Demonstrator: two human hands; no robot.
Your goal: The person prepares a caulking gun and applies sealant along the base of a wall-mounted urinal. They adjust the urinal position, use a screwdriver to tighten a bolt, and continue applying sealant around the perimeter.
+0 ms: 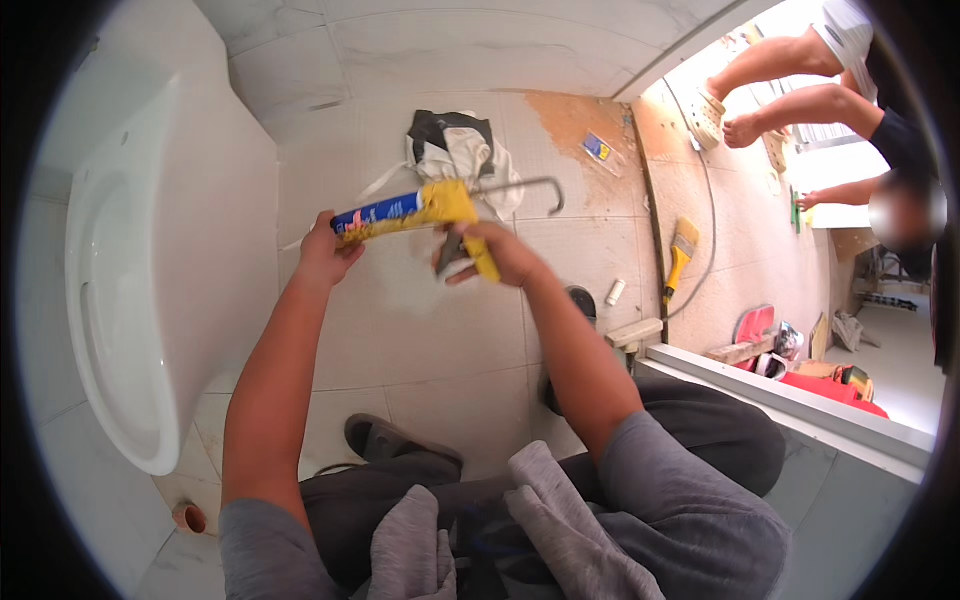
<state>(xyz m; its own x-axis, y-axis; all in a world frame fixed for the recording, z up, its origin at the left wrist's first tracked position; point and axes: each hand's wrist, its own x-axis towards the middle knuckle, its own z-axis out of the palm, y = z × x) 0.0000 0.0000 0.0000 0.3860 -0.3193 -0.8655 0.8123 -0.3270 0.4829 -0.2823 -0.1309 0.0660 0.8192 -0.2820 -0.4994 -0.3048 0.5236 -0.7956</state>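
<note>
A yellow caulking gun (447,202) with a blue sealant cartridge (385,212) in it is held level above the tiled floor. My left hand (324,252) is closed around the front end of the gun and cartridge. At the other end, my right hand (505,258) grips the handle, its fingers near the trigger and slightly blurred. The hooked metal rod (548,184) sticks far out of the gun's back, to the right. Beyond the gun, a crumpled white and black cloth (465,145) lies on the floor.
To the left stands a white bathtub (85,330). A doorway sill (800,395) runs along the right; near it lie a yellow brush (682,255), a cable (712,230) and red tools (755,322). Beyond the doorway a person (830,110) crouches. A clay-coloured pipe end (189,517) is at lower left.
</note>
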